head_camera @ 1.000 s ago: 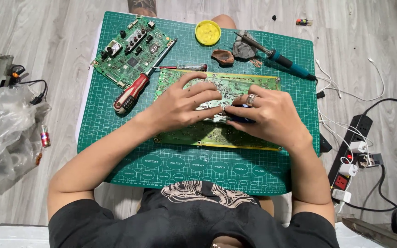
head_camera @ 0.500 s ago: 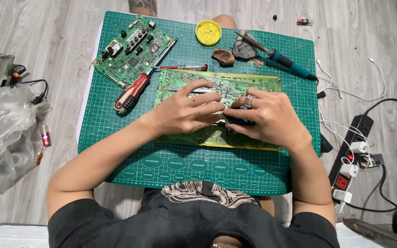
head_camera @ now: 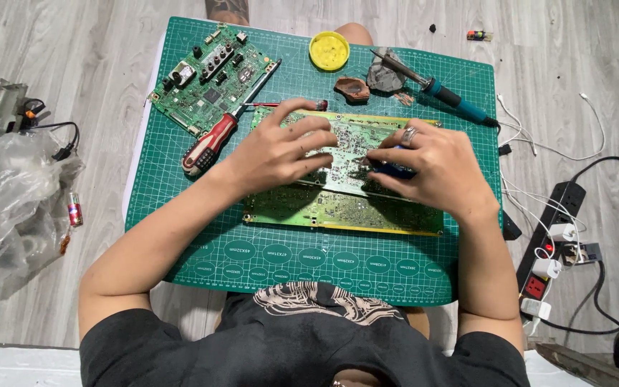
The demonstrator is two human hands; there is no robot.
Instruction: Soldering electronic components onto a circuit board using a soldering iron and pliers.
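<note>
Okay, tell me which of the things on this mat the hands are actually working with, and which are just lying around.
In hand:
- large green circuit board, under both hands
- left hand, fingers on the board
- right hand, gripping a small dark blue tool

Lying about:
- smaller circuit board
- red-handled screwdriver
- soldering iron
- yellow round tin
- power strip on the floor
- plastic bag

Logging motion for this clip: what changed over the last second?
Almost nothing. The left hand and right hand stay pressed on the large green circuit board, fingers shifting only slightly. The right hand still holds a small blue tool. The red-handled screwdriver stays put.
</note>
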